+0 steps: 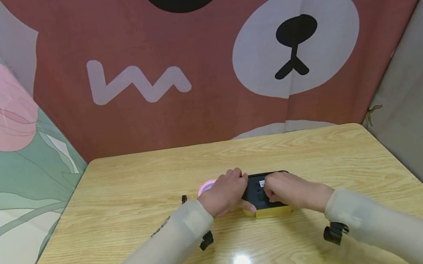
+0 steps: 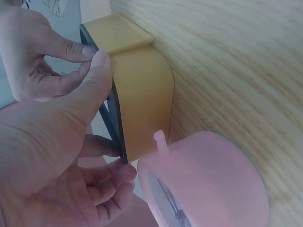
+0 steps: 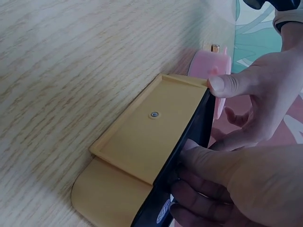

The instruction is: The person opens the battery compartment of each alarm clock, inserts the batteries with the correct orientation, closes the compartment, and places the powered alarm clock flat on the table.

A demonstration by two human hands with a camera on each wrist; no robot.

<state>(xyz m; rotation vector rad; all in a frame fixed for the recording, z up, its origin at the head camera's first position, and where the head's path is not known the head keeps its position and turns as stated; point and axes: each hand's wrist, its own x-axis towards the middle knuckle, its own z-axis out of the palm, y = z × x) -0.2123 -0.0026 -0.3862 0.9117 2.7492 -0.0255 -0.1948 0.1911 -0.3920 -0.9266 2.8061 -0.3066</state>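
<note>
A yellow box-shaped device (image 1: 274,211) lies on the table with its black back (image 1: 254,193) facing up. My left hand (image 1: 228,191) grips its left end, thumb on the near edge and fingers at the far edge. The fingers of my right hand (image 1: 291,190) are bent against the middle of the black back, where small raised parts show. Whether they pinch something there is hidden. A pink alarm clock (image 2: 215,177) with dark clock hands stands just left of the device, partly covered by my left hand in the head view.
Left of the pink clock lies a small dark cylinder, seemingly a battery (image 1: 184,199), with a copper-coloured end in the right wrist view. The wooden table (image 1: 138,175) ends at a curtain (image 1: 211,103) printed with a bear's face. Black wrist mounts (image 1: 335,233) hang below both sleeves.
</note>
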